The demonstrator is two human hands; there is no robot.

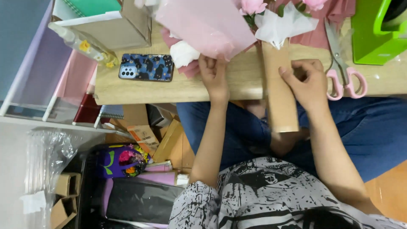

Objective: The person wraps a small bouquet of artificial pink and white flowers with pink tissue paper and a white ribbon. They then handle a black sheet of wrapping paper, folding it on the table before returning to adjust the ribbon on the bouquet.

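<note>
A bouquet of pink flowers (252, 6) wrapped in pink paper (205, 25) and white tissue (277, 25) lies on the wooden table (140, 90). My left hand (214, 74) pinches the lower edge of the pink wrapping. My right hand (307, 82) presses on a long strip of brown kraft paper (277, 106) that hangs over the table's front edge onto my lap. Pink-handled scissors (341, 63) lie just right of my right hand.
A phone in a dark patterned case (147, 67) lies on the table's left part, by a cardboard box (123, 29) and a spray bottle (82, 42). A green holder (375, 32) stands at the right. Boxes, paper rolls and a plastic-wrapped bundle (48, 157) crowd the floor at left.
</note>
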